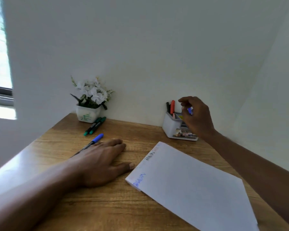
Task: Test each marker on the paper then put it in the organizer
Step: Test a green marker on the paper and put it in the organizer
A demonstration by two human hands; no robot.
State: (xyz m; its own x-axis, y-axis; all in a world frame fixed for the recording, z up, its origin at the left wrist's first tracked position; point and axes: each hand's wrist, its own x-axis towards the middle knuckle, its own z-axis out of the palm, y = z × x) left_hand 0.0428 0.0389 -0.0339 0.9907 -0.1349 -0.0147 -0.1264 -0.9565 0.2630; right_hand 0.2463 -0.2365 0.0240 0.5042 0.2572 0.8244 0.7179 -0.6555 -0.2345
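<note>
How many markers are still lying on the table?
3: two green markers lie side by side near the flower pot, and one blue marker sits partly under the left hand. More could be hidden beneath that hand.

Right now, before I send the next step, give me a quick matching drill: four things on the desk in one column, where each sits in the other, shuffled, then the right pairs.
Things:
1. blue-capped marker
2. two green markers
3. red marker
4. blue scribble

Places:
A. standing in the white organizer
B. near corner of the paper
C. lying in front of the flower pot
D. on the desk, partly under the left hand

Pairs: 1-D, 2-C, 3-A, 4-B.
</note>
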